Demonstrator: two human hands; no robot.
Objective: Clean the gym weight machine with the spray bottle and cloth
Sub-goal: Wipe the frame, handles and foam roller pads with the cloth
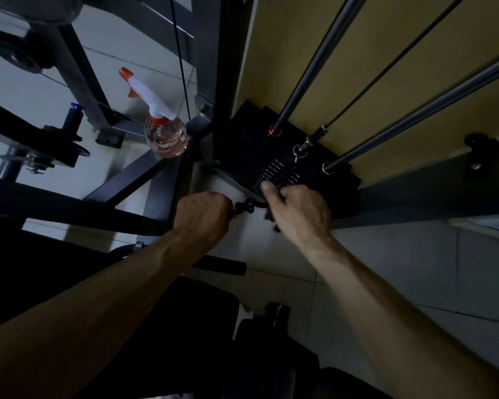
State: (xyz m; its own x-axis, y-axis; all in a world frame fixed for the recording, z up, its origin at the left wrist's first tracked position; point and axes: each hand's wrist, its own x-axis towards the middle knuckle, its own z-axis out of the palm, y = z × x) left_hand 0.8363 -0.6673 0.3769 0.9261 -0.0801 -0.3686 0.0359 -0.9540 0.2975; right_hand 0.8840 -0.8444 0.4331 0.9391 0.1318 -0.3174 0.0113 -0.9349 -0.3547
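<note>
The head view looks down, in dim light, at the foot of the weight machine. The left hand [202,215] is closed into a fist, and its fingertips pinch the end of a small black knob [245,206] that sticks out low at the front of the weight stack [251,145].

The right hand [300,216] lies on the front of the same stack, just beside the knob. Its thumb is straight against the printed labels and its fingers are bent downward. Something dark shows under the palm, but I cannot tell if the hand holds it or only presses on the stack.

The white labels [277,166] read "15 lbs.", "30 lbs.", "45 lbs.", "60 lbs." from the top. The lines below, and a second column beside them, are too blurred to read.

The spray bottle [165,135] stands upright to the left of the stack, near the grey frame [133,182]. It is clear, with pinkish liquid and a white and orange trigger head, and no hand touches it.

Two shiny rods [314,67] rise from the stack with a thin cable [401,54] between them, and an orange ring [274,132] sits at the foot of the left rod. Behind is a yellow wall [300,30], and below is the pale tiled floor [386,269].
</note>
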